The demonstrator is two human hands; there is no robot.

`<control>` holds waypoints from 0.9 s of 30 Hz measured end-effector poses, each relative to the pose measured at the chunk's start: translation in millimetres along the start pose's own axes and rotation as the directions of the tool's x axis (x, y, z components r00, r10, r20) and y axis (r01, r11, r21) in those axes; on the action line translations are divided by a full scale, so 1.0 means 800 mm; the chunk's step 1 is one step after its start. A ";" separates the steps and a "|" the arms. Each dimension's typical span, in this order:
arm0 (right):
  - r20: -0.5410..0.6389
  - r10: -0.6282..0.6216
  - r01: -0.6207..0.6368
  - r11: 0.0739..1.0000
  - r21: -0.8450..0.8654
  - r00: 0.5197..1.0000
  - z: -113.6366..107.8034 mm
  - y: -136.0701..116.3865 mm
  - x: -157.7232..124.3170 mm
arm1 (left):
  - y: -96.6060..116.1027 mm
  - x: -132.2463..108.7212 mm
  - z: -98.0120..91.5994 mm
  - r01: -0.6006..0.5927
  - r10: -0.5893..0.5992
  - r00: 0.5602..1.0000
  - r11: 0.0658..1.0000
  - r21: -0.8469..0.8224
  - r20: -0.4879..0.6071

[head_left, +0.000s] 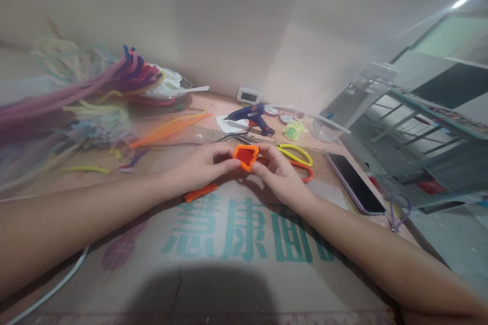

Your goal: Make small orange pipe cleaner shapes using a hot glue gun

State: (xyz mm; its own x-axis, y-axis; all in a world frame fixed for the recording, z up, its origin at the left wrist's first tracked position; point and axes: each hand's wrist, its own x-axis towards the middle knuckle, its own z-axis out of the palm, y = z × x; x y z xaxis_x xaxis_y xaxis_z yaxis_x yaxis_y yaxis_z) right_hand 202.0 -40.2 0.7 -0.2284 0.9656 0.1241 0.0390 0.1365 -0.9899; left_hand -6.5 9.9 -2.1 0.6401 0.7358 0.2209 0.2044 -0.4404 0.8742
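Note:
Between my two hands is a small square piece bent from orange pipe cleaner (246, 157), with a darker red-orange middle. My left hand (213, 163) pinches its left side with thumb and fingers. On the opposite side my right hand (275, 170) grips it the same way. A short orange strip (201, 192) lies on the work surface just below my left hand. Scissors with one yellow and one orange handle loop (295, 154) rest behind my right hand, partly covered by it.
A blue glue gun (249, 116) lies at the back near a small white digital display (249, 96). Bundles of coloured pipe cleaners (87, 86) spread over the left. At the right edge lies a phone (356, 184). A white cable (57, 284) crosses the front left.

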 end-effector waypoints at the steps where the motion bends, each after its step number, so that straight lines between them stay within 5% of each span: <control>1: -0.003 -0.011 0.011 1.000 -0.016 1.000 0.000 0.000 0.000 | 0.000 0.000 0.000 0.002 -0.002 1.000 1.000 -0.011 0.005; 13: 0.058 -0.003 0.002 1.000 0.015 0.998 -0.001 0.003 0.002 | 0.001 -0.001 -0.001 0.071 -0.069 0.996 0.997 -0.041 0.057; 27: -0.024 -0.055 0.051 0.986 -0.157 0.998 -0.004 0.002 0.002 | 0.000 0.000 0.002 -0.088 0.077 0.992 0.988 0.123 0.098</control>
State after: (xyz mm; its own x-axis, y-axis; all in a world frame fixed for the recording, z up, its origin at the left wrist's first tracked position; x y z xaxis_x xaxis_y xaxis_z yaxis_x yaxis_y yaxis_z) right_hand 204.4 -37.7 -0.3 -0.2065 0.9617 0.1801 0.1800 0.2182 -0.9592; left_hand -5.4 9.3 -3.0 0.7231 0.6461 0.2441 0.2366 -0.5637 0.7914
